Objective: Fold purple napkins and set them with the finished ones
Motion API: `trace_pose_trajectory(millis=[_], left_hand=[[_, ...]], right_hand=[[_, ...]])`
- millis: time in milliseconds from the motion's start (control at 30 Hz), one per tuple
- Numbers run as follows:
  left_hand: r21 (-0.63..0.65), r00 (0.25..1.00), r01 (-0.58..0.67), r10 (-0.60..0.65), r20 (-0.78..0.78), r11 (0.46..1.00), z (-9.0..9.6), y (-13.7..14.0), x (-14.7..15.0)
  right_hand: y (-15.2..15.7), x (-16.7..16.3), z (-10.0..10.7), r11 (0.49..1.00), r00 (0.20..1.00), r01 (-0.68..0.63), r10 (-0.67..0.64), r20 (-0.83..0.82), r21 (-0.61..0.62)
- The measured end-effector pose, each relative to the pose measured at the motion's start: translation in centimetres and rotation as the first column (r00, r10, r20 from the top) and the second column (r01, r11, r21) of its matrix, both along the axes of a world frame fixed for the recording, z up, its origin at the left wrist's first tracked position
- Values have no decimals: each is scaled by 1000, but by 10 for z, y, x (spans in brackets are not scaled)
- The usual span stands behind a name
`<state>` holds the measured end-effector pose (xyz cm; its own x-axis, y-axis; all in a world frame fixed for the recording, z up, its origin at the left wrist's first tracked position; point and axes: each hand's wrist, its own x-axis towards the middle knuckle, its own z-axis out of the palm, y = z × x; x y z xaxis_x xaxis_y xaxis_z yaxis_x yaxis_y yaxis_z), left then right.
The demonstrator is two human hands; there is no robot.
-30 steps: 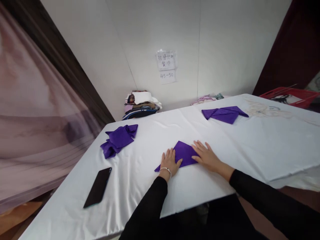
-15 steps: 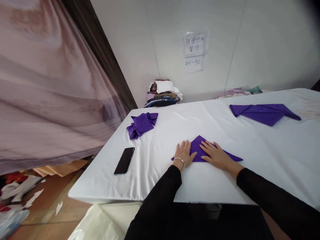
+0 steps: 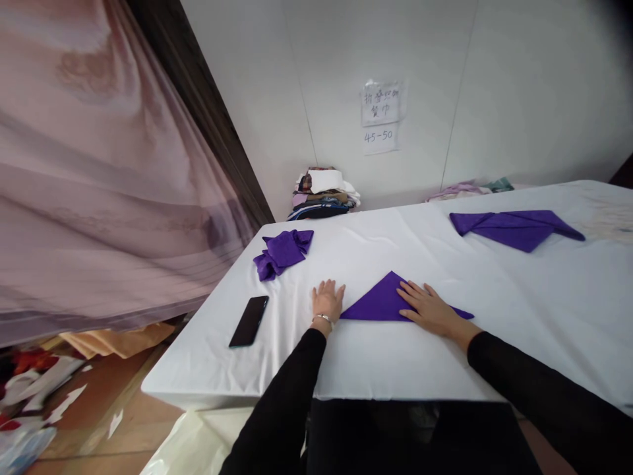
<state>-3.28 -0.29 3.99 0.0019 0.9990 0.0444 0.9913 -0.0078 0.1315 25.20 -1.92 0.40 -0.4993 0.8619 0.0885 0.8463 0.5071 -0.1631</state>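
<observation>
A purple napkin (image 3: 378, 302) lies flat in a triangle in front of me, its peak pointing away and its long edge towards me. My right hand (image 3: 425, 309) rests flat on its right half, fingers spread, covering part of that side. Just beyond the left tip lies my left hand (image 3: 327, 300), palm down on the white tablecloth with its fingers stretched out and nothing held. A bracelet circles the left wrist.
A crumpled purple cloth (image 3: 283, 254) and a black phone (image 3: 249, 321) lie on the left of the table. Another folded purple cloth (image 3: 519, 226) is at the far right. Stacked clothes (image 3: 324, 194) stand by the wall behind; a pink curtain (image 3: 93, 185) hangs at left.
My left hand has slid left off the napkin to beside its left tip, uncovering that half. My right hand stays on the napkin. The view has tilted slightly.
</observation>
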Motion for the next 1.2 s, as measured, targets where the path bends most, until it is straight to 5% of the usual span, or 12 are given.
trace_pose_trajectory(millis=[100,233,400,700,833,1000,1200], left_hand=[[77,968,244,-247,34,967,0,-6,46],[77,841,537,-540,39,840,-10,-6,98],[-65,870,493,-490,62,868,-24,12,90],[57,974,188,-194,117,980,-20,26,29],[88,952,263,-273,138,961,-13,4,22],[152,862,465,-485,148,872,-9,-31,25],[134,822,509,-527,216,850,-6,-37,12]], right_hand=[[0,-1,-1,1000,1000,8,-8,-3,13],[1,-1,-2,1000,1000,13,-12,-20,17],[2,0,-1,1000,999,-1,1,-45,1],[1,0,6,998,995,-17,11,-97,-57],[3,6,6,996,994,-54,47,-102,-64],[6,12,5,993,991,-103,98,-93,-60],[3,18,6,991,989,-125,121,-88,-45]])
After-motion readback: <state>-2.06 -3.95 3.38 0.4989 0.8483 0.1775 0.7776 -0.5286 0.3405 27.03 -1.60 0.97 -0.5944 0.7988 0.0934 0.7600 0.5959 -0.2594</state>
